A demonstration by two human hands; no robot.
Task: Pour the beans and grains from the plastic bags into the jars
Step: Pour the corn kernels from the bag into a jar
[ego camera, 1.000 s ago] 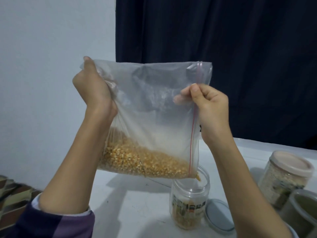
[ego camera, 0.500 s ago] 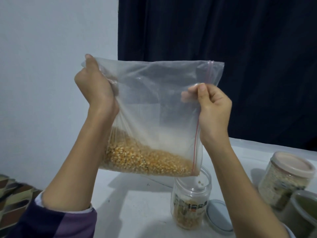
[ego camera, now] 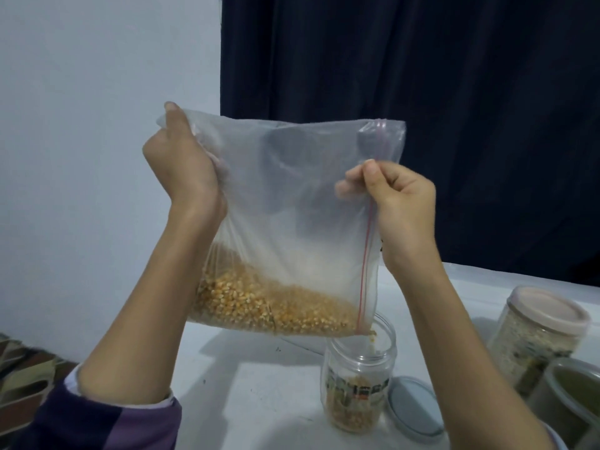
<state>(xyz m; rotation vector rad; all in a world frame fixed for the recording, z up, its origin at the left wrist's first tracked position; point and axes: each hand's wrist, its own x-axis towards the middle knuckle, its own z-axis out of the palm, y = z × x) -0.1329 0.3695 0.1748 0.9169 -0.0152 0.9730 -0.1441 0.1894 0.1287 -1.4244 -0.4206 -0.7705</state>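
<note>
Overhead, the limp, slippery clear plastic zip bag (ego camera: 292, 206), bottom-heavy with yellow corn kernels (ego camera: 276, 306), hangs gripped by left hand (ego camera: 181, 164) and pinched at its red-striped mouth by right hand (ego camera: 399, 203), spilling into the open clear plastic jar (ego camera: 358, 381).

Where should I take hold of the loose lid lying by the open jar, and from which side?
Grip the lid by its rim, probably from above and from the near right. It lies flat on the white table, so only the edge offers a pinch. Its left edge sits close against the open jar, and the right forearm crosses over its right side.
</note>
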